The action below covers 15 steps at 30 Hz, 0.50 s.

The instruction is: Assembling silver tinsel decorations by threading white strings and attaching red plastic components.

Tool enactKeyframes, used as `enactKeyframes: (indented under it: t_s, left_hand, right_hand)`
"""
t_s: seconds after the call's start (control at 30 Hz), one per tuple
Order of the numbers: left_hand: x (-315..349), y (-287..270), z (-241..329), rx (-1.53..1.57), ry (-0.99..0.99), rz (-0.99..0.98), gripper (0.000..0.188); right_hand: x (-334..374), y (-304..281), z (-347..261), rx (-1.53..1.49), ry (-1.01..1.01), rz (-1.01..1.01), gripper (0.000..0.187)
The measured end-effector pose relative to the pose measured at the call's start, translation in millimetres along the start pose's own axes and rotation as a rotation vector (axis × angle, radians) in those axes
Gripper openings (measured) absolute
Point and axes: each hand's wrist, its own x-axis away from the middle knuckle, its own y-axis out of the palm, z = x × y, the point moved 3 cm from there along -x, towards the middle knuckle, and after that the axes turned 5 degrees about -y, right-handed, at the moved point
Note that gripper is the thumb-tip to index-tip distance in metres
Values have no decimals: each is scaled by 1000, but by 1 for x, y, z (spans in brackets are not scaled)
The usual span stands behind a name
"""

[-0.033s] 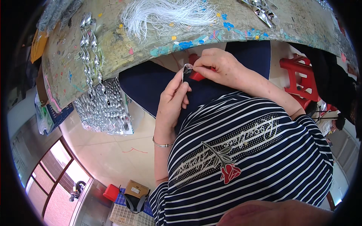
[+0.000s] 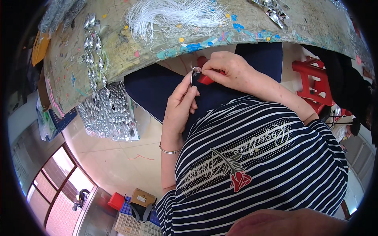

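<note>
Over my lap, just below the table edge, my left hand [image 2: 180, 104] pinches a narrow, shiny silver strip [image 2: 191, 80] between thumb and fingers. Close to its upper tip, my right hand [image 2: 230, 70] has thumb and forefinger pressed together on a thin white string [image 2: 197, 69], which loops at the tip. A fine end of it sticks up there; the exact hole or knot is too small to make out. Loose white strings [image 2: 173, 17] lie in a heap on the table. Twisted silver strips [image 2: 91, 51] lie farther left and hang over the edge.
The worn table [image 2: 114, 49] curves across the top. Many silver spirals [image 2: 108, 112] hang in a mass below its left side. More metallic strips [image 2: 275, 13] lie at the upper right. A red stool [image 2: 311, 76] stands at right; a cardboard box [image 2: 142, 196] sits at the lower left.
A thin end of white string now shows above the strip's tip. Both hands have barely moved.
</note>
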Motion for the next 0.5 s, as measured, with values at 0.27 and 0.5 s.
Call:
enactKeyframes:
  t_s: [0.27, 0.5]
  left_hand:
    - [2, 3, 4, -183, 62, -4, 46]
    - [5, 7, 3, -362, 176, 26, 42]
  right_hand:
    - [3, 0, 0, -159, 92, 6, 16]
    - [1, 5, 5, -431, 241, -5, 14]
